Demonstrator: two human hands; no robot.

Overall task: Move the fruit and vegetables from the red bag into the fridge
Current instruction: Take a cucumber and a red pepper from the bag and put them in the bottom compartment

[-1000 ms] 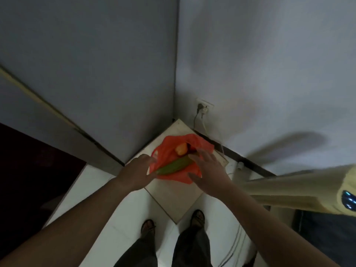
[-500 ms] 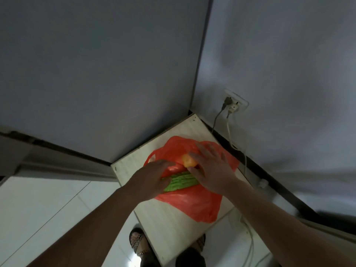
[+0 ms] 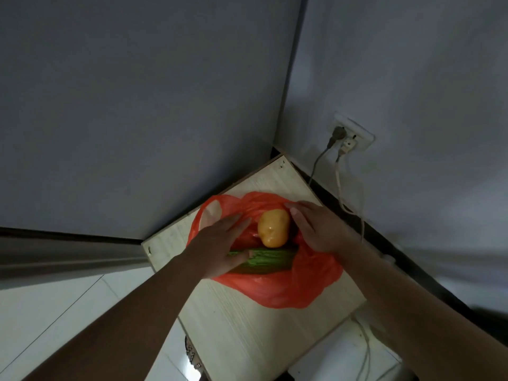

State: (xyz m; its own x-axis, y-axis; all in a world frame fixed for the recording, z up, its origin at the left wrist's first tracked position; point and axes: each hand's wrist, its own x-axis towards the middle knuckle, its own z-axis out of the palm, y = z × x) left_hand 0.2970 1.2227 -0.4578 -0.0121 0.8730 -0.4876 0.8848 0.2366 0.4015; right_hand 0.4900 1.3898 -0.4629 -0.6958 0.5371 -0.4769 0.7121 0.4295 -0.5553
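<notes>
A red plastic bag point(image 3: 286, 287) lies open on a small light wooden table point(image 3: 247, 334) in the room's corner. Inside it a yellow-orange fruit point(image 3: 274, 228) sits just above a long, ridged green vegetable point(image 3: 268, 259). My left hand point(image 3: 220, 248) lies on the bag's left side with its fingers straight, and its thumb touches the green vegetable. On the bag's right rim rests my right hand point(image 3: 316, 229), beside the fruit, fingers stretched out along the plastic. Neither hand grips any produce.
Grey walls point(image 3: 137, 105) meet behind the table. A wall socket point(image 3: 353, 134) with two plugs sits at the right, and its cables point(image 3: 339, 185) hang down past the table's right edge. White floor tiles point(image 3: 55, 312) lie to the left. My foot point(image 3: 193, 357) shows below the table.
The view has closed in on the table. My hands have parted the bag's mouth: the right hand slid off the fruit to the right, leaving the fruit and green vegetable uncovered.
</notes>
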